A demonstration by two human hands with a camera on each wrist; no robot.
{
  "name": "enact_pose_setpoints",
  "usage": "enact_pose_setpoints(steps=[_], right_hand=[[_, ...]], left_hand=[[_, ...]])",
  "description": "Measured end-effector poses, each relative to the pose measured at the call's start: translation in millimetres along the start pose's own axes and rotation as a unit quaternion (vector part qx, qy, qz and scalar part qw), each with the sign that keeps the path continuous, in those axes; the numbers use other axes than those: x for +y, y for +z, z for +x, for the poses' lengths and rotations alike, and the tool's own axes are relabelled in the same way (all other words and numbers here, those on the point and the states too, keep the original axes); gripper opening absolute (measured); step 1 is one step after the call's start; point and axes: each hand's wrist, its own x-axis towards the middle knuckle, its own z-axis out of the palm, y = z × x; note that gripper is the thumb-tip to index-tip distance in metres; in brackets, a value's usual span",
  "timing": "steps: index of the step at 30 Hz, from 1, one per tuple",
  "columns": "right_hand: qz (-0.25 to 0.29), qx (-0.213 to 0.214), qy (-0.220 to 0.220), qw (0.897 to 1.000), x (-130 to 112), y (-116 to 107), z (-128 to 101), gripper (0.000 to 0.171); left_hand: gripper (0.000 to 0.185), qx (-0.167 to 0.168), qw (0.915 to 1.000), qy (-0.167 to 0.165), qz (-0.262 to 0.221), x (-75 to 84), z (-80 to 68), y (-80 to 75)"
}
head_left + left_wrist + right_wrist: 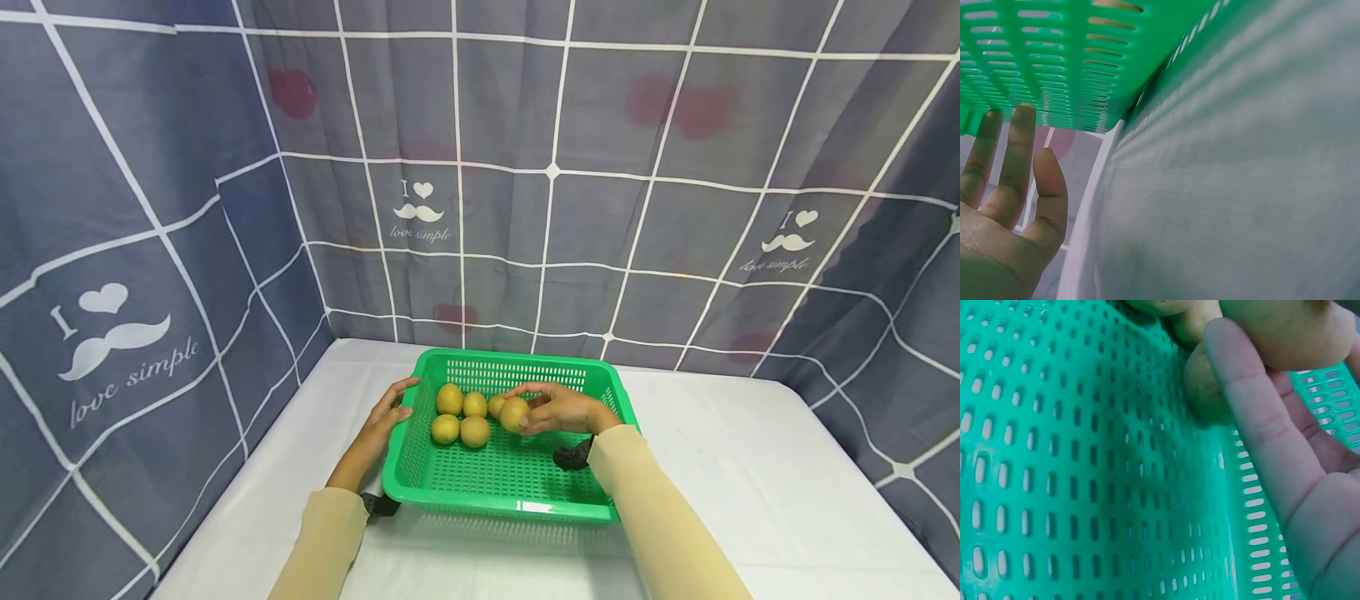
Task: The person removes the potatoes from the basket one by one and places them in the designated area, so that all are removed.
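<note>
A green slotted plastic basket (517,504) stands on a white table and holds several yellow-brown round fruits (474,432) in its far half. My right hand (558,410) is inside the basket and grips one fruit (513,414) just above the others. In the right wrist view its thumb and fingers (1254,412) curl round that fruit (1291,331), with another fruit (1200,387) right beside it on the basket floor (1072,475). My left hand (386,417) rests against the basket's left side. Its fingers (1010,181) lie straight along the outer wall (1054,62).
The white table (750,467) spreads to the right of the basket and in front of it. Blue-grey checked curtains (555,208) close off the back and both sides. A dark wrist strap (573,457) shows on the right forearm over the basket.
</note>
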Motion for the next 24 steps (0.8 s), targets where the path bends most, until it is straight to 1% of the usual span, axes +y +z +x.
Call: enact_pose_setpoints(steps=[1,2,4,8,16,21,24], right_hand=[[0.001,0.006,-0.003,1.0,0,0,0,0.06],[0.004,0.011,-0.005,1.0,-1,1,0,0.059],[0.002,0.02,-0.01,1.0,-2,2,1,0.057],[-0.002,0.034,-0.02,0.999,-4,2,1,0.057],[0.002,0.045,-0.047,0.998,-8,1,1,0.068],[0.007,0.058,-0.055,0.997,-11,0,-1,0.068],[0.014,0.072,-0.058,0.996,-14,0,-3,0.065]], left_hand=[[0.059,0.003,1.0,0.001,0.002,0.1,-0.2,0.1],[0.06,0.007,1.0,-0.004,-0.003,9.1,-2.6,3.8],[0.059,0.013,0.9999,-0.01,-0.001,10.4,-3.6,4.3],[0.059,0.013,0.9997,-0.019,-0.005,10.5,-4.2,4.2],[0.058,0.016,0.9998,-0.007,-0.011,10.2,-4.3,3.4],[0.059,0.012,0.9998,-0.011,-0.009,9.6,-2.8,3.3],[0.059,0.011,0.9998,-0.014,-0.004,10.0,-1.8,3.8]])
